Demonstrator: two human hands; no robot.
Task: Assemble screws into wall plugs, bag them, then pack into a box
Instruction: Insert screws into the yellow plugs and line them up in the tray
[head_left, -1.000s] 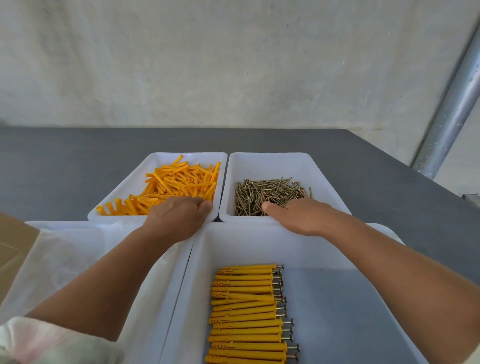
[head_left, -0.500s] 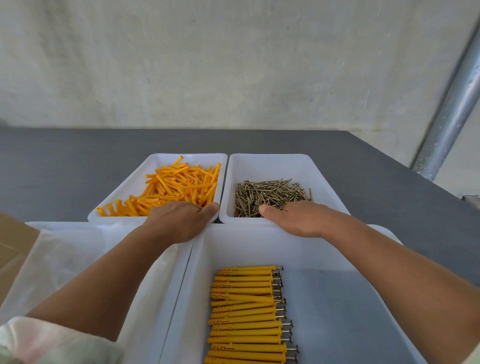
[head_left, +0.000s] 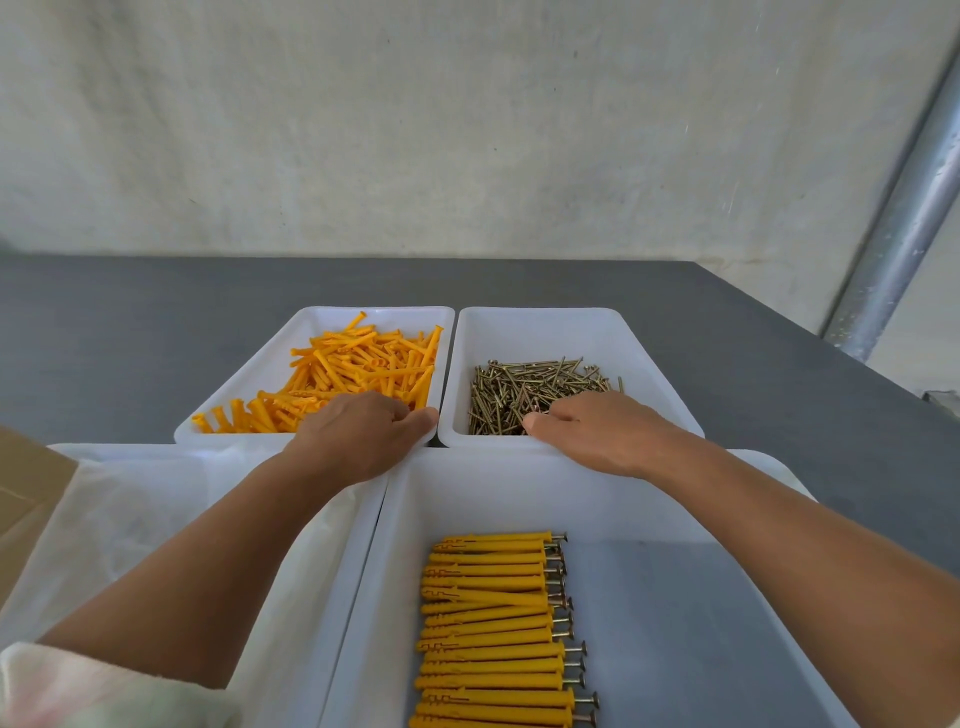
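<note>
Loose orange wall plugs (head_left: 363, 358) fill a white tray (head_left: 374, 312) at the back left. Brass screws (head_left: 524, 384) lie in a second white tray (head_left: 540, 314) to its right. My left hand (head_left: 363, 436) reaches over the near rim of the plug tray, its fingers curled down among the plugs and their tips hidden. My right hand (head_left: 597, 431) lies over the near edge of the screw tray with thumb and fingertips at the screws. Whether either hand holds a piece cannot be seen. Several assembled plugs with screws (head_left: 493, 623) lie in a row in the large near tray (head_left: 519, 493).
A white tray with clear plastic bags (head_left: 130, 509) sits at the near left, under my left forearm. A cardboard box corner (head_left: 26, 493) shows at the left edge. The trays stand on a dark grey table (head_left: 130, 322). A metal post (head_left: 904, 223) rises at the right.
Both hands stay at the near rims of their trays with only small finger shifts. My left thumb has stretched a little to the right.
</note>
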